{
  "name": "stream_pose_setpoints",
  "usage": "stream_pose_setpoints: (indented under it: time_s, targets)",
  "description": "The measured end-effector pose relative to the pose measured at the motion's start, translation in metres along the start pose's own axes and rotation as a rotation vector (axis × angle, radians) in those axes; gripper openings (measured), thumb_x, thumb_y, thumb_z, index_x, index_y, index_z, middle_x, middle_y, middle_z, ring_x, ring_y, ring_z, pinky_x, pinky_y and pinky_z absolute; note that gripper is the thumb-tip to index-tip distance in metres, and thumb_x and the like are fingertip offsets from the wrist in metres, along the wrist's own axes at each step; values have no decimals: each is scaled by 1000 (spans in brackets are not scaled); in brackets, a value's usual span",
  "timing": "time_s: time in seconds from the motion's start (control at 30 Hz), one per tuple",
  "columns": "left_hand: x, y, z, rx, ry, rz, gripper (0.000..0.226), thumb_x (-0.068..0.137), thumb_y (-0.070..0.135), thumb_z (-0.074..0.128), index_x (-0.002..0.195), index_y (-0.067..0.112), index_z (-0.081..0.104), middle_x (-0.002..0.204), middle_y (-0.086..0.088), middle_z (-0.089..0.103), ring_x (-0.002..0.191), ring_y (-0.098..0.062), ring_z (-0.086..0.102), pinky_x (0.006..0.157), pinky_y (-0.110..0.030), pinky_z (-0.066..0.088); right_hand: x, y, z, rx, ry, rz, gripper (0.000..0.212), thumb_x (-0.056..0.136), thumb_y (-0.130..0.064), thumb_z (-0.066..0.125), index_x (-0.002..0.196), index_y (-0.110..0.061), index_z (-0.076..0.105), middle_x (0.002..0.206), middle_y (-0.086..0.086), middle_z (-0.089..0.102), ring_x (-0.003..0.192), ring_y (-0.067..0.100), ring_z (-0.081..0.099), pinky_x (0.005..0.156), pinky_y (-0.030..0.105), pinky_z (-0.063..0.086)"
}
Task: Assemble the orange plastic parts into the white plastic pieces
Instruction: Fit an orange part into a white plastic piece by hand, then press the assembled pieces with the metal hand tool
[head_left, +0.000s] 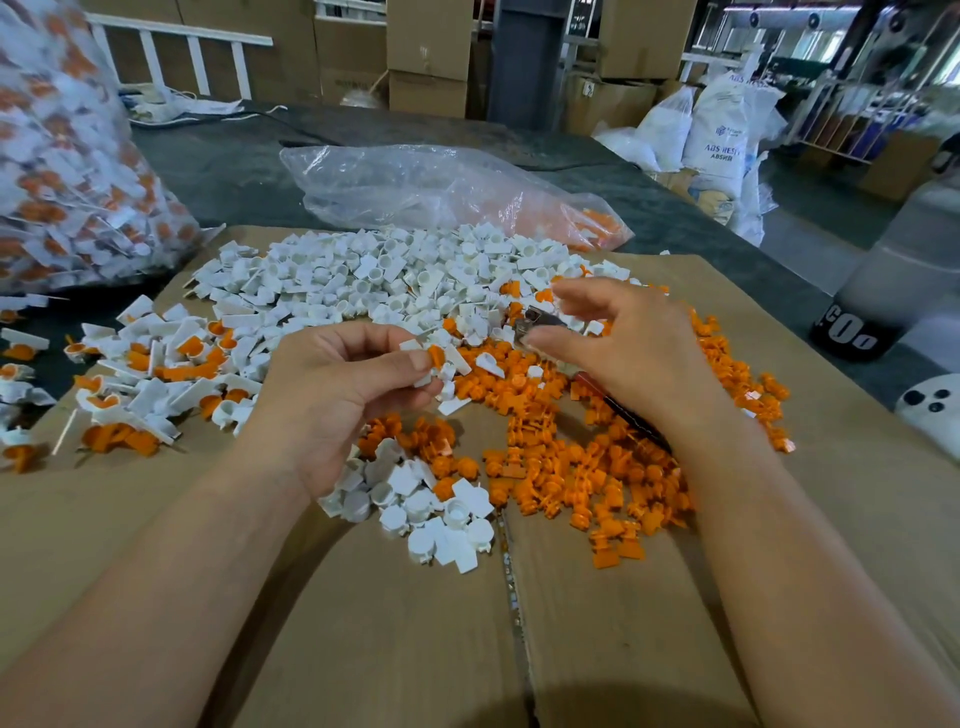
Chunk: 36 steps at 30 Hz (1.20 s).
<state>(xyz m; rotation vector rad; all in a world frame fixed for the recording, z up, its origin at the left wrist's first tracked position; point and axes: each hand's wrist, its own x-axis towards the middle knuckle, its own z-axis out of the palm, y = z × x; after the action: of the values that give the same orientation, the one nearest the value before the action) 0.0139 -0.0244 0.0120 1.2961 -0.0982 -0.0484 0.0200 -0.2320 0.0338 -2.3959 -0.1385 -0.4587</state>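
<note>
Cardboard carried a heap of white pieces and, nearer, orange parts. Above them the left hand pinched a joined piece, orange in white, between thumb and curled fingers. Near it the right hand gripped a tool, thumb on its metal head, forefinger raised. More joined pieces lay at the left.

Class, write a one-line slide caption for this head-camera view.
Left hand pinches an orange-and-white part while right hand holds a metal tool over loose parts.
</note>
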Motion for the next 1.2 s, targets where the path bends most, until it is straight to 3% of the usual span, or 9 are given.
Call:
stream_pose_setpoints:
  time_s: [0.13,0.2,0.27,0.5,0.77,1.0,1.07,1.13,1.2]
  targets:
    - [0,0,1,-1,-13,2,19,56,5,65,73,0,61,54,-4,64,55,-16,67,50,-17,53,10,27,-19,-441,-319,253,84,73,-57,64,141,-18,33,143,4,39,129,21,37,102,35,32]
    - [-1,0,0,-8,-11,5,19,56,5,65,74,0,61,54,-4,64,55,-16,67,50,-17,53,12,32,-18,-501,-450,325,90,71,-61,63,142,-17,29,145,5,35,131,25,34,107,42,30]
    - [-1,0,0,-12,-6,7,21,56,5,65,75,0,60,55,-4,64,56,-17,68,50,-17,52,12,34,-16,-482,-471,357,89,70,-62,63,141,-17,31,145,5,36,131,26,34,108,47,26]
    - [-3,0,2,17,-23,57,21,56,8,65,75,0,61,56,-4,64,56,-16,66,52,-18,53,13,34,-11,-630,-351,324,79,68,-62,66,133,-24,43,137,0,46,126,24,40,107,48,26]
    - [-2,-3,1,73,-32,110,8,67,-2,65,74,2,62,56,-4,65,57,-15,67,52,-18,52,11,29,-13,-590,-111,203,69,65,-38,73,128,-21,49,120,4,56,109,23,51,90,37,39]
    - [0,-3,-1,33,9,116,10,74,-7,62,76,2,61,56,-2,64,56,-16,67,53,-18,53,6,15,-15,-274,133,39,35,75,-14,60,110,-13,59,89,1,52,81,18,46,65,28,32]
    - [1,-3,-1,-5,29,116,12,77,-8,60,75,3,60,59,-5,64,56,-15,67,53,-17,52,5,11,-13,-278,153,-11,22,81,-9,54,102,-9,61,77,0,50,72,17,42,57,30,22]
    - [1,-2,0,-35,44,123,15,80,-9,58,73,4,60,62,-6,64,57,-14,66,53,-16,51,2,8,-13,-289,177,-78,8,86,-14,53,82,-15,60,64,-6,45,68,19,42,57,32,21]
    - [2,-3,1,-61,55,131,17,82,-9,56,73,5,59,57,-1,63,57,-13,66,53,-16,51,-2,1,-11,-364,201,-168,31,89,-23,54,61,-29,41,58,-14,36,67,20,40,57,31,21]
